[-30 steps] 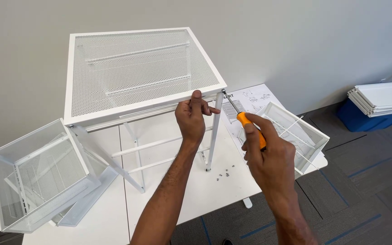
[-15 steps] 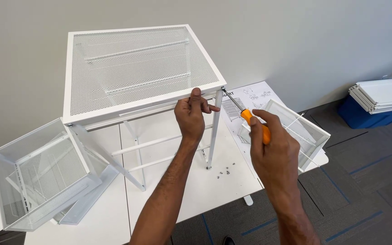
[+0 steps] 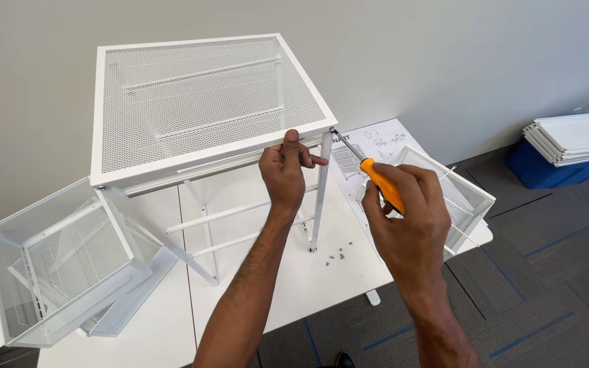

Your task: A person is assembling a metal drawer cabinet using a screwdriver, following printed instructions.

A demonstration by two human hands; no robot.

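- Your right hand (image 3: 407,221): fingers closed around the orange-handled screwdriver (image 3: 376,180), tip on the frame corner at 11 o'clock.
- Your left hand (image 3: 286,170): fingers pinch the front rim of the white mesh frame (image 3: 199,95), steadying it.
- Frame stands assembled on the tabletop (image 3: 308,279); corner fastening appears in progress.
- Loose screws (image 3: 335,256) and two mesh baskets (image 3: 56,259) remain unfitted.

The right hand (image 3: 407,218) is covering most of the orange-handled screwdriver (image 3: 380,185). The white wire-mesh basket (image 3: 52,262) and the stack of white panels (image 3: 574,138) are running off the picture's edges. The small screws (image 3: 335,257) on the white worktop (image 3: 308,272) are showing too small to count.
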